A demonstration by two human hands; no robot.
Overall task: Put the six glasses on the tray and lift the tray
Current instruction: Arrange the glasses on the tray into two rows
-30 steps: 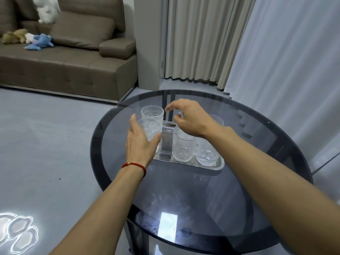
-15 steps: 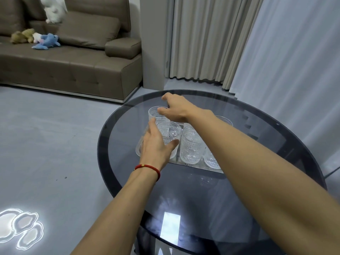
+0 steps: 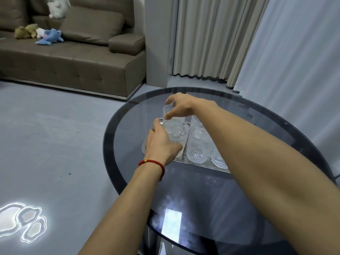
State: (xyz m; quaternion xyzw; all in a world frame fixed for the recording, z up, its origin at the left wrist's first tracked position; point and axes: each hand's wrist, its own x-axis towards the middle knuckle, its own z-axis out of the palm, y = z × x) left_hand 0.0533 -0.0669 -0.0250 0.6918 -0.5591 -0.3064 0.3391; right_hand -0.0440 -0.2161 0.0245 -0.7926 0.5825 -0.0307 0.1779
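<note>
A shiny metal tray lies on the round dark glass table. Several ribbed clear glasses stand on it, among them a front middle glass. My left hand is wrapped around the near-left glass, which sits at the tray's left end. My right hand grips the rim of the far-left glass from above, at the tray's back left. My right forearm hides the glasses on the right side, apart from part of one.
A brown sofa with soft toys stands at the back left. Curtains hang behind the table and along the right. Grey floor lies to the left, with a bright light patch near me.
My right hand has reached left across the tray and taken the far-left glass by its rim. My left hand has brought its glass from beside the tray onto the tray's left end.
</note>
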